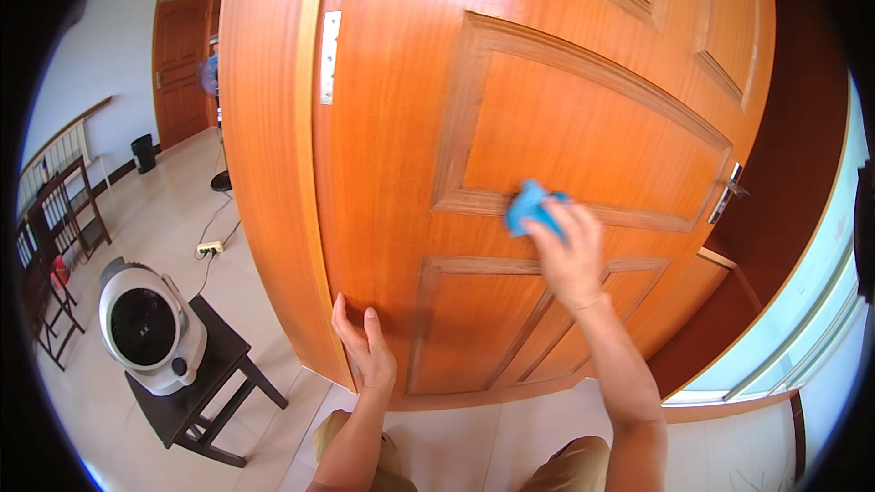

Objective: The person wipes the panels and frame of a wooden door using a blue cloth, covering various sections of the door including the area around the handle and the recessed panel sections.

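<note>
A panelled wooden door with raised mouldings fills the middle of the head view. My right hand grips a crumpled blue cloth against the door, at the lower moulding of its middle panel. Both the hand and the cloth are a little blurred. My left hand is at the lower left of the door, near its hinge-side edge, fingers apart and holding nothing. A metal hinge shows higher up that edge, and a metal door handle is at the far right edge.
At the left, a white fan stands on a dark wooden stool. Behind it, a power strip and cables lie on the tiled floor. Farther back are wooden chairs and a black bin. A glazed window is at the right.
</note>
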The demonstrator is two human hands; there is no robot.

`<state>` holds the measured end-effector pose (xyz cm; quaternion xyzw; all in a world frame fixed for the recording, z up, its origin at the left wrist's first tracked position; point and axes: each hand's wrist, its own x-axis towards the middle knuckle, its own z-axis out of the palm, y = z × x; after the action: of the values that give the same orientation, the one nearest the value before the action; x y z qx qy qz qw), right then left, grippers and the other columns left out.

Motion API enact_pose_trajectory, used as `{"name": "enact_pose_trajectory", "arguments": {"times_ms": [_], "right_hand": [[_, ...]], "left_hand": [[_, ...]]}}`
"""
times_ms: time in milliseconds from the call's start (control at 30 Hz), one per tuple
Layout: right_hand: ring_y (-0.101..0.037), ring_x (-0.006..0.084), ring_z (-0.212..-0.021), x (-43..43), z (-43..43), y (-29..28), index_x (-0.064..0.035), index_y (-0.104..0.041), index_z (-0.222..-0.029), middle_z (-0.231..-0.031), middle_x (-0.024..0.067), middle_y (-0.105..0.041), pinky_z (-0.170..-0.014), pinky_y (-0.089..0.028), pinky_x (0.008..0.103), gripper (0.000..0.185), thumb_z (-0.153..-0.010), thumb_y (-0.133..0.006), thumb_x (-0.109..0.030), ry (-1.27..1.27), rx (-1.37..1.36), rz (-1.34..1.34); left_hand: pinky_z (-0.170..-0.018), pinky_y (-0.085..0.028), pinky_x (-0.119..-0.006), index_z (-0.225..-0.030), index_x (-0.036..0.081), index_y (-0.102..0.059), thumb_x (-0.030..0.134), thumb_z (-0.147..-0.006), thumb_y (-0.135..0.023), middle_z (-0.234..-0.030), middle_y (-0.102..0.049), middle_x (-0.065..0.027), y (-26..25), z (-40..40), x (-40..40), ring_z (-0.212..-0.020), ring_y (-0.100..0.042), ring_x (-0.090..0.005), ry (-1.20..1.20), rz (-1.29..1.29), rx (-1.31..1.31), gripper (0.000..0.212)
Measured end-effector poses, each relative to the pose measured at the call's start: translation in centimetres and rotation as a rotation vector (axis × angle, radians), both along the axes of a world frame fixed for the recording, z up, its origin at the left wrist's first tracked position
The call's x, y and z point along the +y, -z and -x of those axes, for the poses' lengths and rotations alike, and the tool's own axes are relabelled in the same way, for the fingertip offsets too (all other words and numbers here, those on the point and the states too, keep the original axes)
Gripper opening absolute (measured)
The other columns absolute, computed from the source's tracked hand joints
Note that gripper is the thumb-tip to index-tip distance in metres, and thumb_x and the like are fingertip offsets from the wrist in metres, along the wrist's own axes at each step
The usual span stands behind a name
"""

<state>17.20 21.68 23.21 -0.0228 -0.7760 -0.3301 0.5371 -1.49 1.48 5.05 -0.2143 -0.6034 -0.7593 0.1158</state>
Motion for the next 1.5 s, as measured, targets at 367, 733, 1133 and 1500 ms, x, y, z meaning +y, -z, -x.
{"name": "enact_pose_trajectory", "arguments": {"times_ms": [367, 733, 1133, 1500], "right_hand": [[-0.05, 0.0348, -0.116, -0.3, 2.0, -8.3, -0.0125, -0.062, -0.122, -0.126, 0.0143, -0.057, -0.101, -0.038, 0.0452, 0.034, -0.089, -0.067, -0.006, -0.107, 0.517, 0.255], [-0.051, 0.0333, -0.111, 1.5, -2.6, 2.6, -0.0164, -0.068, -0.112, -0.126, 0.0094, -0.056, -0.095, -0.045, 0.0421, 0.037, -0.08, -0.069, 0.001, -0.001, 0.221, 0.229], [-0.056, 0.0294, -0.106, -4.7, 5.5, 5.8, -0.0196, -0.065, -0.109, -0.124, 0.005, -0.057, -0.082, -0.045, 0.042, 0.026, -0.084, -0.066, -0.015, -0.124, 0.159, 0.2], [-0.046, 0.0335, -0.117, 4.2, -6.6, 5.7, -0.0157, -0.063, -0.121, -0.13, 0.0132, -0.052, -0.099, -0.04, 0.045, 0.036, -0.087, -0.065, -0.003, 0.092, 0.458, 0.516]], "left_hand": [[-0.116, -0.026, -0.043, -0.145, -0.003, -0.036, 0.017, -0.099, -0.053, -0.146, -0.038, -0.0199, -0.2, -0.3, 0.3, -0.138, -0.035, -0.0338, -0.054, 0.021, 0.049, 0.053], [-0.117, -0.024, -0.041, -0.146, -0.002, -0.036, 0.021, -0.101, -0.052, -0.146, -0.037, -0.0176, 0.9, 0.3, 0.7, -0.139, -0.034, -0.0306, -0.023, -0.083, 0.037, 0.053], [-0.115, -0.029, -0.036, -0.149, 0.0, -0.033, 0.017, -0.103, -0.051, -0.147, -0.037, -0.0117, 1.0, 0.3, 1.4, -0.135, -0.038, -0.0241, -0.02, -0.105, 0.04, 0.052], [-0.116, -0.027, -0.038, -0.149, -0.002, -0.031, 0.018, -0.103, -0.051, -0.149, -0.034, -0.0147, 0.3, -0.3, 1.2, -0.14, -0.033, -0.026, 0.032, -0.153, -0.004, 0.054]]}}
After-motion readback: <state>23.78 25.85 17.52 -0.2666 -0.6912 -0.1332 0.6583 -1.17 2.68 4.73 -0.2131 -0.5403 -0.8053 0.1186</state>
